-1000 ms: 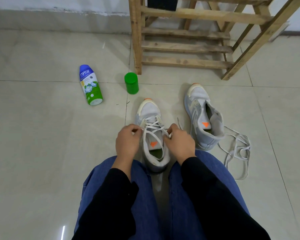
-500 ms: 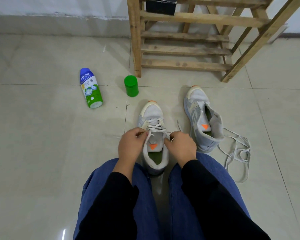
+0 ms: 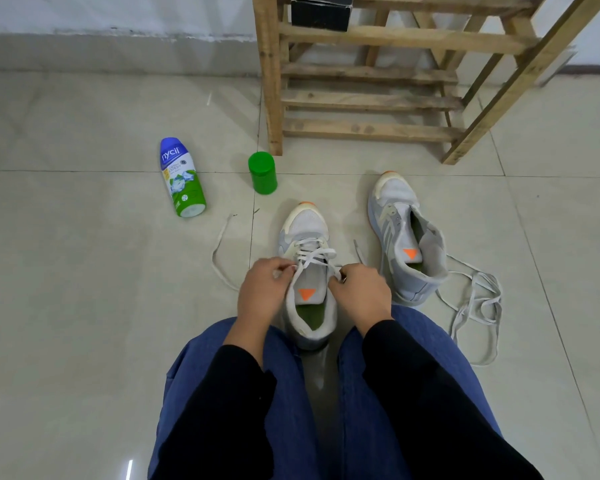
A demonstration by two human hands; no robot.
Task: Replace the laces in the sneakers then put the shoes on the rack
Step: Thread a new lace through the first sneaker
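Observation:
A grey-white sneaker point(image 3: 307, 230) with an orange toe stands on the floor between my knees, toe pointing away, its white lace point(image 3: 314, 255) crossed over the eyelets. My left hand point(image 3: 264, 296) pinches the lace at the shoe's left side; a free lace end point(image 3: 219, 252) trails out left over the tiles. My right hand point(image 3: 361, 296) pinches the lace at the right side. The second sneaker point(image 3: 404, 237) stands to the right without a lace. A loose lace point(image 3: 478, 306) lies tangled beside it. The wooden rack point(image 3: 368, 98) stands beyond the shoes.
A blue-and-green powder bottle point(image 3: 182, 178) lies on the tiles at the left. A green cap point(image 3: 263, 172) stands by the rack's front left leg. A black box point(image 3: 321, 10) sits on a rack shelf. My blue-trousered legs fill the lower frame.
Both hands have pulled the lace tighter across the near sneaker, and the crossings sit lower and flatter. A lace end now trails out to the left on the floor.

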